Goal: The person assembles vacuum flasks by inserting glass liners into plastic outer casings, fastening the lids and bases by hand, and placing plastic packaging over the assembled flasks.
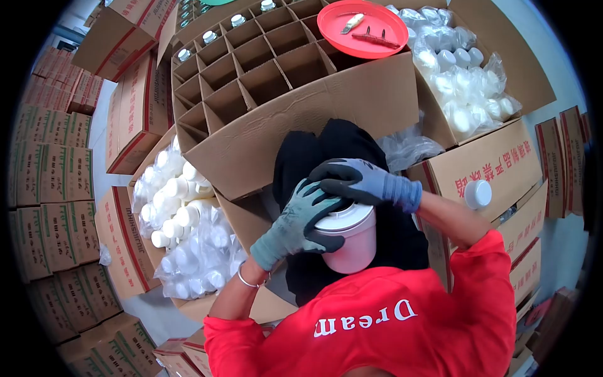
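A pale pinkish-white plastic tub (352, 249) with a white lid (345, 217) rests on or just above my lap, between my knees and my red shirt. My left hand (300, 223), in a green-grey glove with dark fingertips, curls around the tub's left side and lid edge. Across the top of the lid lies my right hand (358, 181), in a blue-grey glove with a dark palm side. Its fingers bend over the lid and hide part of it; whether anything is under them cannot be seen.
A divided carton (301, 103) stands ahead, with several capped bottles in its far cells. On its corner sits a red plate (326, 31) holding a small knife (353, 23). Bagged white bottles fill a left carton (179, 213) and a right carton (461, 81). Stacked boxes (59, 176) line the left.
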### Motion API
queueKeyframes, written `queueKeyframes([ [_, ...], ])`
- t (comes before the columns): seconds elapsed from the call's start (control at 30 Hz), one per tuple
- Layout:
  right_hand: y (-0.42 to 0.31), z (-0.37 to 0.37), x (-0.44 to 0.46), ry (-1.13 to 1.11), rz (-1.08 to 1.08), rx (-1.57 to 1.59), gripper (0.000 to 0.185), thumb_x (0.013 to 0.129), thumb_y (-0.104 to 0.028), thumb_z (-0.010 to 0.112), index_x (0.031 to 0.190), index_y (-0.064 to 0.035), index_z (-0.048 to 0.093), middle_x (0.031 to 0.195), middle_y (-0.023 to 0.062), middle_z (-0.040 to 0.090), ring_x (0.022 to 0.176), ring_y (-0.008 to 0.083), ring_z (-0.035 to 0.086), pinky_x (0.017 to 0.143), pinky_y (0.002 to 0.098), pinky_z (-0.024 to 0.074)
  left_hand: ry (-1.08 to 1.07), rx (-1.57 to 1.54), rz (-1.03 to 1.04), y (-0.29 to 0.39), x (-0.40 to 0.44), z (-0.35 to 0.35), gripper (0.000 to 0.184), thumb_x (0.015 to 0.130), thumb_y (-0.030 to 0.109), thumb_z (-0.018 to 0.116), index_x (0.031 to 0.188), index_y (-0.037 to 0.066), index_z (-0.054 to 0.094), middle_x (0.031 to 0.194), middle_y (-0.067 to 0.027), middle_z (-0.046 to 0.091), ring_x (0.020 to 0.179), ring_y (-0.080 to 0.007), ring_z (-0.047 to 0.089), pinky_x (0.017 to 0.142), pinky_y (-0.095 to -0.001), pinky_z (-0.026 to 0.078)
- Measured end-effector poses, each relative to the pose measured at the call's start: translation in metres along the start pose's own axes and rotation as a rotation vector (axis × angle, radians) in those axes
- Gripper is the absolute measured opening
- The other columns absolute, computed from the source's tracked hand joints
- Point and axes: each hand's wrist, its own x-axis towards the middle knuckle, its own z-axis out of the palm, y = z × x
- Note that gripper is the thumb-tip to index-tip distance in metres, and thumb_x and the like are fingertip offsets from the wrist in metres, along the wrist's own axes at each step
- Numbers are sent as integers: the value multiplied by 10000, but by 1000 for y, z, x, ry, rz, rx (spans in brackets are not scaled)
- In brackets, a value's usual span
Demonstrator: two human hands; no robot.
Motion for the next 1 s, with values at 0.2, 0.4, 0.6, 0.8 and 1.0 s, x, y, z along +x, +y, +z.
queueKeyframes([
  [0.2,-4,-4,2,-33,20,-32,462,995,-422,503,1204,-22,603,1098,141,650,1025,255,624,912,341,477,135,-155,-112,-13,-12,11,602,807,294,680,1317,10,531,1388,-196,481,1281,-372,477,1052,-418,389],
  [0.4,-14,-11,-21,39,-21,-236,535,919,-342,616,1316,-1,505,1306,197,537,1185,357,541,1004,404,437,491,-261,-116,-9,-6,27,601,876,272,662,1391,17,485,1466,-190,430,1378,-345,392,1134,-416,301],
  [0.6,-41,-34,-95,53,-77,-292,746,770,-265,713,1422,-33,434,1314,189,505,1246,361,478,1047,445,386,514,-332,-162,-7,-19,65,617,905,228,638,1431,-10,419,1492,-185,408,1412,-334,351,1151,-406,282],
  [0.8,-42,-9,-172,306,162,4,669,837,-275,695,1409,-37,443,1377,170,474,1287,324,455,1086,425,358,386,-652,-544,-4,-11,121,639,929,276,643,1447,4,386,1468,-194,417,1383,-325,387,1128,-370,323],
  [1.0,-64,16,-136,469,196,-397,651,811,-349,713,1360,-72,500,1227,180,538,1117,367,524,964,444,428,364,-303,-415,-10,-5,102,468,894,161,648,1325,11,544,1326,-206,553,1201,-358,552,1033,-391,432],
])
